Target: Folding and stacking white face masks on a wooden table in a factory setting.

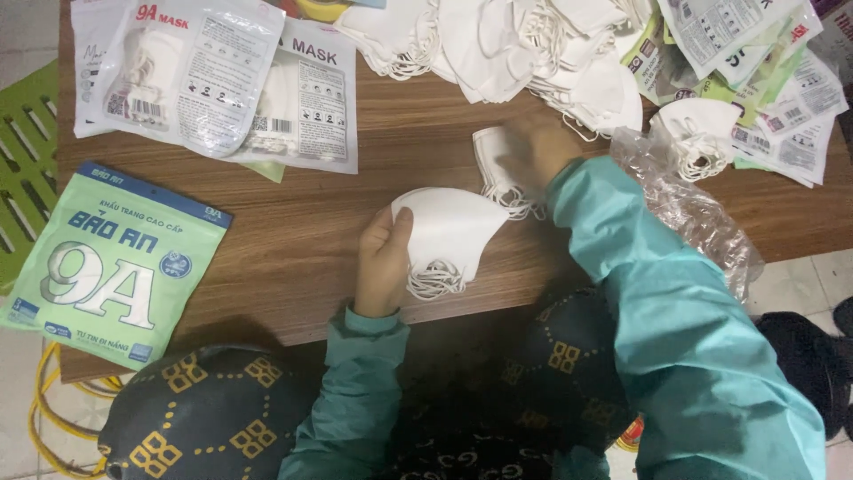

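Observation:
My left hand (384, 262) holds a small stack of folded white face masks (449, 233) near the front edge of the wooden table (293, 240), ear loops hanging below it. My right hand (538, 149) reaches forward and rests on another folded white mask (491, 160) lying on the table just beyond the stack. Both arms wear teal sleeves. A big loose pile of white masks (524, 49) lies at the far edge, ahead of my right hand.
A green printed pouch (115, 262) lies at the front left. Clear filled mask packets (222, 84) sit at the far left, more printed packets (764, 80) at the far right. Crumpled clear plastic (693, 209) lies right of my arm. A green crate (27, 160) stands left of the table.

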